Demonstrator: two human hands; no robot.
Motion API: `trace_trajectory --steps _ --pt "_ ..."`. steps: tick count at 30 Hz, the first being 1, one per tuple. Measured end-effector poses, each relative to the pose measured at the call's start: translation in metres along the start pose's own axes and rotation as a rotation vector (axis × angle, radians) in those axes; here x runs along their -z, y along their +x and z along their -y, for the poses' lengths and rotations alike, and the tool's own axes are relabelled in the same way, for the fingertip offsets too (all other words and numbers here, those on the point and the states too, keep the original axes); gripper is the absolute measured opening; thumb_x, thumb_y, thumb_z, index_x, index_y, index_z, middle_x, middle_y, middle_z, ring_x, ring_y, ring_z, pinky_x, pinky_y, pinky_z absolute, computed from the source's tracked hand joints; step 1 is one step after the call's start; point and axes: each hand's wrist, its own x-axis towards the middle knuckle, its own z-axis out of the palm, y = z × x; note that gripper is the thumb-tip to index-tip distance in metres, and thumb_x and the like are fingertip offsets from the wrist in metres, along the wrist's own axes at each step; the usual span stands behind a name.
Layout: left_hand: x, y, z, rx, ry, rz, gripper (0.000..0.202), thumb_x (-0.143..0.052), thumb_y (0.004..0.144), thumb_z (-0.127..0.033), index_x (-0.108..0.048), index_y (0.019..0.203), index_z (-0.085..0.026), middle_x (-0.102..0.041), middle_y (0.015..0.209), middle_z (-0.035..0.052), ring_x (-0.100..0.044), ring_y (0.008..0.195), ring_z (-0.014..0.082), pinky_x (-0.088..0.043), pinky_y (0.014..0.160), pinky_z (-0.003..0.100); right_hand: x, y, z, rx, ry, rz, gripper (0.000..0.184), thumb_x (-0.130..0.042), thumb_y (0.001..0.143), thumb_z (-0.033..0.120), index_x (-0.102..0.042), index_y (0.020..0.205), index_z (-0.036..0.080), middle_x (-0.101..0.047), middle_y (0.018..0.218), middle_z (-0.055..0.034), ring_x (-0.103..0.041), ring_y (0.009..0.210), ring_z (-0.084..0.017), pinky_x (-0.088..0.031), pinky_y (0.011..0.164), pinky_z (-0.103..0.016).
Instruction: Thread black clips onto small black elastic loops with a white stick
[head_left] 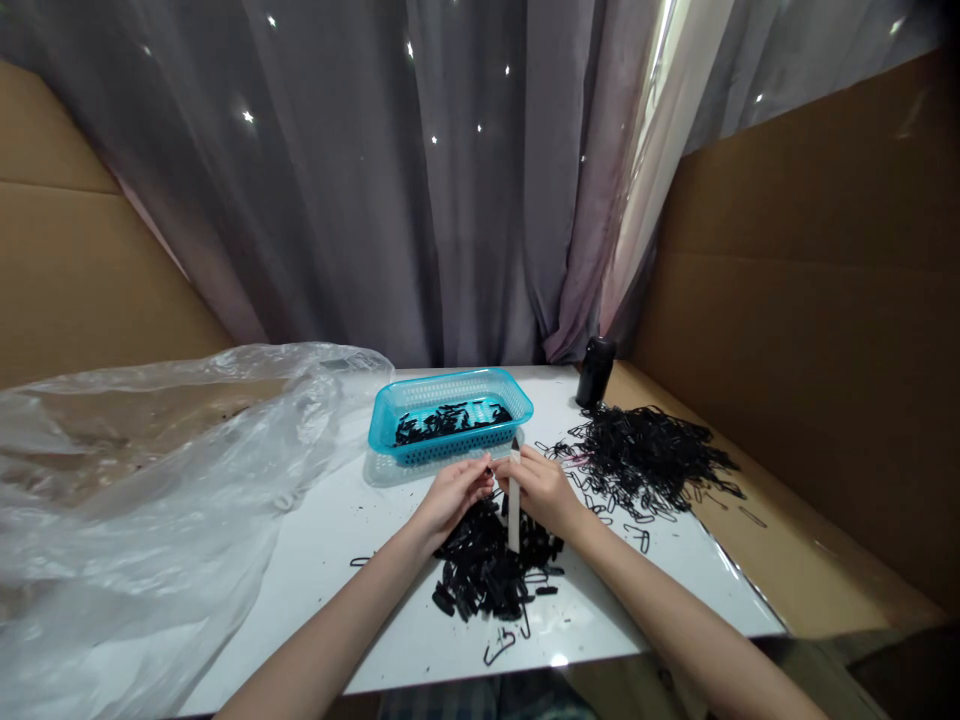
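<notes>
Our right hand grips a pale tool, dark tip away from us, over the black pile; our left hand pinches a dark bit, too small for us to identify, just beside it. Behind the pile: blue basket, black pieces inside. Right: tangled loops, black bottle behind. Left: clear plastic. Beyond, curtain.

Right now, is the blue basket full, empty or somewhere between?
Somewhere between: black pieces lie scattered in the blue basket, well below its rim, with patches of floor showing.
</notes>
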Motion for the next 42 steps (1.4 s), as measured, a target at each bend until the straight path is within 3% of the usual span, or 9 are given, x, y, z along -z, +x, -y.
trace_trajectory --steps 9,17,21,24,27,34,42 --pt "-0.01 -0.006 0.0 -0.175 0.233 0.092 0.028 -0.056 0.097 -0.04 -0.064 0.097 -0.013 -0.066 0.087 0.0021 -0.064 0.072 0.0141 -0.055 0.067 0.031 -0.003 0.001 0.002 -0.04 0.039 -0.134 0.017 -0.058 0.098 0.029 -0.064 0.108 0.017 -0.067 0.105 -0.0052 -0.066 0.084 -0.016 -0.058 0.074 -0.033" --pt "-0.014 -0.013 -0.004 -0.391 0.493 -0.03 0.032 -0.052 0.098 -0.044 -0.061 0.089 -0.015 -0.061 0.082 0.0006 -0.059 0.072 0.015 -0.05 0.07 0.032 -0.016 0.004 0.015 -0.235 0.103 -0.229 0.022 -0.059 0.097 0.033 -0.064 0.111 0.017 -0.067 0.108 -0.006 -0.067 0.087 -0.017 -0.058 0.076 -0.036" --pt "-0.029 -0.027 -0.007 -0.459 0.597 -0.011 0.034 -0.049 0.098 -0.04 -0.052 0.072 -0.019 -0.05 0.07 -0.0022 -0.05 0.068 0.016 -0.04 0.069 0.031 -0.006 0.007 0.001 -0.384 0.138 -0.299 0.023 -0.059 0.097 0.033 -0.063 0.112 0.016 -0.067 0.107 -0.0059 -0.067 0.085 -0.017 -0.058 0.075 -0.035" --pt "-0.037 -0.034 -0.007 -0.475 0.638 0.04 0.034 -0.044 0.099 -0.038 -0.046 0.069 -0.021 -0.049 0.069 -0.002 -0.046 0.068 0.0168 -0.036 0.069 0.031 0.011 0.006 -0.019 -0.494 0.149 -0.365 0.024 -0.06 0.097 0.033 -0.062 0.113 0.015 -0.067 0.104 -0.0053 -0.067 0.083 -0.017 -0.058 0.073 -0.035" --pt "-0.033 -0.031 -0.006 -0.459 0.635 0.012 0.032 -0.035 0.101 -0.038 -0.049 0.078 -0.022 -0.049 0.072 -0.0018 -0.046 0.069 0.0176 -0.035 0.07 0.031 0.02 0.005 -0.031 -0.547 0.194 -0.36 0.024 -0.061 0.097 0.033 -0.062 0.113 0.015 -0.067 0.104 -0.0054 -0.067 0.083 -0.017 -0.058 0.073 -0.035" --pt "-0.019 -0.021 -0.007 -0.427 0.595 -0.037 0.034 -0.03 0.103 -0.043 -0.054 0.09 -0.022 -0.052 0.081 -0.0002 -0.049 0.075 0.0177 -0.039 0.072 0.029 0.014 0.01 -0.024 -0.553 0.323 -0.278 0.02 -0.061 0.096 0.034 -0.064 0.102 0.015 -0.067 0.093 -0.0025 -0.065 0.074 -0.014 -0.056 0.067 -0.03" --pt "-0.025 -0.029 -0.013 -0.423 0.655 -0.029 0.037 -0.031 0.102 -0.046 -0.056 0.09 -0.021 -0.04 0.067 -0.0039 -0.042 0.065 0.0165 -0.035 0.064 0.028 0.04 0.014 -0.032 -0.653 0.195 -0.405 0.021 -0.062 0.095 0.036 -0.062 0.094 0.015 -0.063 0.083 0.0006 -0.06 0.065 -0.012 -0.052 0.061 -0.027"
